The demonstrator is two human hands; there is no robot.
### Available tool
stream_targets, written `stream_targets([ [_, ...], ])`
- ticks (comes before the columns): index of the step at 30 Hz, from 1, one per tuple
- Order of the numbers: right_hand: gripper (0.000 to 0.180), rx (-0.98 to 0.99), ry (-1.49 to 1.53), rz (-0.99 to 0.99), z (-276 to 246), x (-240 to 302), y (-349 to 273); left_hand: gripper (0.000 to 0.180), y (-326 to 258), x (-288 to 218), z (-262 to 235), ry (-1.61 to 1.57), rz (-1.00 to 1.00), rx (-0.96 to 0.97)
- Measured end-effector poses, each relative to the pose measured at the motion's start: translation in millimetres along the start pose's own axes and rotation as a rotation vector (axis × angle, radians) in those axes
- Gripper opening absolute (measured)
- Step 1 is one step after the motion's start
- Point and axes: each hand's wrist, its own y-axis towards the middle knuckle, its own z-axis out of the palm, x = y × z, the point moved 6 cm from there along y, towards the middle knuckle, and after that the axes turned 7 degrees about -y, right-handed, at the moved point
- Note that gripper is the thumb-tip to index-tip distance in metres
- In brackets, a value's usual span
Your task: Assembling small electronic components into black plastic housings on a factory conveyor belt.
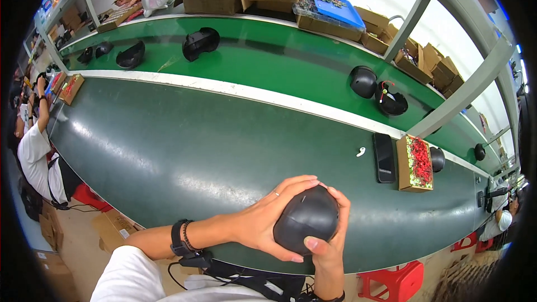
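Observation:
A smooth, rounded black plastic shell (306, 218) is held between my two hands above the near edge of the green worktable. My left hand (267, 218) wraps its left side, with the fingers over the far side and the thumb along the near side. Around the right side curls my right hand (334, 229), its thumb pressed on the shell's near face. The underside of the shell and whatever lies beneath it are hidden.
To the right lie a black phone (384, 157), a white earbud (361, 151) and a box of red wired parts (415, 163). Beyond a white rail, a green conveyor belt (268, 67) carries several black shells (201, 43). A metal post (464, 89) rises at right; co-workers sit around.

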Motion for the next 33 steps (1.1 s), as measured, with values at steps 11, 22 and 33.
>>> stream_targets([
  [11, 0.107, -0.064, -0.048, -0.082, -5.2, -1.6, -9.8, 0.068, -30.4, -21.6, -14.1, 0.022, -0.420, -0.217],
  [22, 0.109, -0.067, -0.077, -0.129, 0.6, -3.5, -15.3, 0.043, -38.1, -46.1, -18.2, 0.030, -0.523, -0.330],
  [33, 0.110, -0.046, -0.177, -0.204, 0.9, -2.8, -22.3, 0.033, -46.9, -21.9, -3.9, -0.415, -0.555, -0.261],
])
